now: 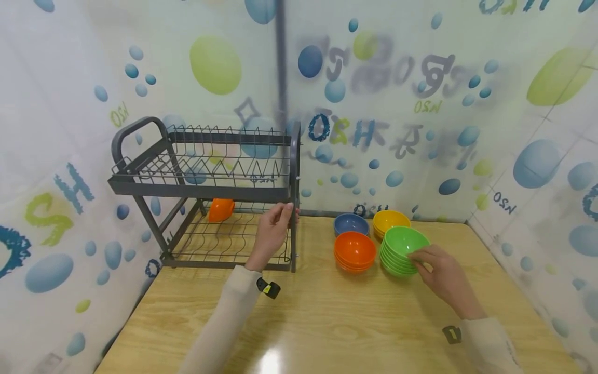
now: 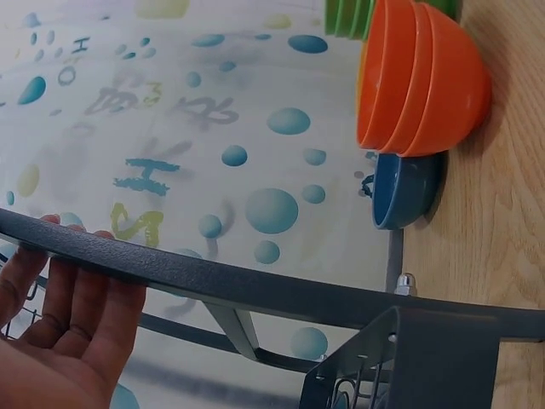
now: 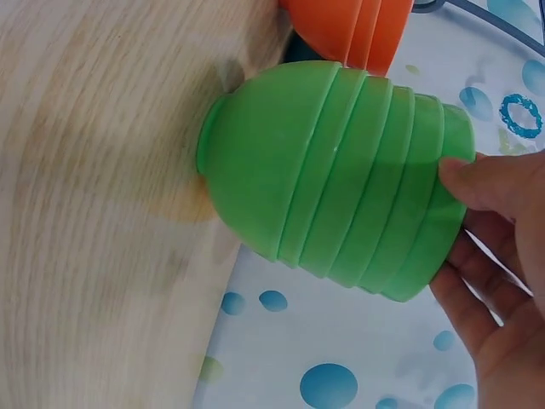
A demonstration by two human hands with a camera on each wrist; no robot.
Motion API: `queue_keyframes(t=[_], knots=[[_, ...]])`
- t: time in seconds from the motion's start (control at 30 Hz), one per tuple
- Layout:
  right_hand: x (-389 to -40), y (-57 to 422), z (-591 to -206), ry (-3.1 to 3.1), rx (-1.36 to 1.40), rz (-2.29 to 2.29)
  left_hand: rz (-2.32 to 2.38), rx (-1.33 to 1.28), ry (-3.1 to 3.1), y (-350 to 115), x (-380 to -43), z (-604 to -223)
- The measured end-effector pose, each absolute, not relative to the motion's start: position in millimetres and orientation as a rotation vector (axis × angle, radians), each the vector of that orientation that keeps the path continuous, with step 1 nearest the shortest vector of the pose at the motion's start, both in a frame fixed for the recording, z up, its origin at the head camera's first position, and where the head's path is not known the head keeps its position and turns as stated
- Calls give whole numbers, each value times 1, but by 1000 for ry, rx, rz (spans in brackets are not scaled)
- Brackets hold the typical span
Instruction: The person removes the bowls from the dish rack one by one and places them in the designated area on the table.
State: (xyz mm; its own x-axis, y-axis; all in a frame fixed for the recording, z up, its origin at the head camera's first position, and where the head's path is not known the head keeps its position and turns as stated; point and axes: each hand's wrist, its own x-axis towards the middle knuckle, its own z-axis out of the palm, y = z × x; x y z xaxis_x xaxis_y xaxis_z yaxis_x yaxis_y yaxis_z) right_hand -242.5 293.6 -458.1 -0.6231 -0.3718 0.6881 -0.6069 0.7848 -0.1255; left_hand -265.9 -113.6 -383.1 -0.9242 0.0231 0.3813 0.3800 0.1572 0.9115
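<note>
At the right front post of a dark two-tier dish rack (image 1: 294,161), my left hand (image 1: 272,232) holds on, its fingers reaching behind the bar (image 2: 204,283) in the left wrist view. My right hand (image 1: 444,275) pinches the rim of the top bowl in a stack of green bowls (image 1: 404,240). The right wrist view shows the thumb (image 3: 464,181) against the outer wall of that top bowl, with the other fingers at its rim. The green bowls (image 3: 341,179) are nested, and the lowest one's base meets the wooden table (image 1: 336,317).
Left of the green stack is a stack of orange bowls (image 1: 355,249). Behind them stand a blue bowl (image 1: 351,223) and yellow bowls (image 1: 391,221). One orange bowl (image 1: 221,210) leans in the rack's lower tier. A patterned wall covering (image 1: 374,130) borders the table.
</note>
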Motion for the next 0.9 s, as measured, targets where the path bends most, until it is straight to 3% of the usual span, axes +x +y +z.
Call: queue_keyframes(t=[0.47,0.9], knots=[[-239,282,-449,-2393,678,493,-1800,-406,-2134,-118,-286,-407],[-243,242,-437,-2416,732,672,-1781,-435,-2107,-119,-287,-410]])
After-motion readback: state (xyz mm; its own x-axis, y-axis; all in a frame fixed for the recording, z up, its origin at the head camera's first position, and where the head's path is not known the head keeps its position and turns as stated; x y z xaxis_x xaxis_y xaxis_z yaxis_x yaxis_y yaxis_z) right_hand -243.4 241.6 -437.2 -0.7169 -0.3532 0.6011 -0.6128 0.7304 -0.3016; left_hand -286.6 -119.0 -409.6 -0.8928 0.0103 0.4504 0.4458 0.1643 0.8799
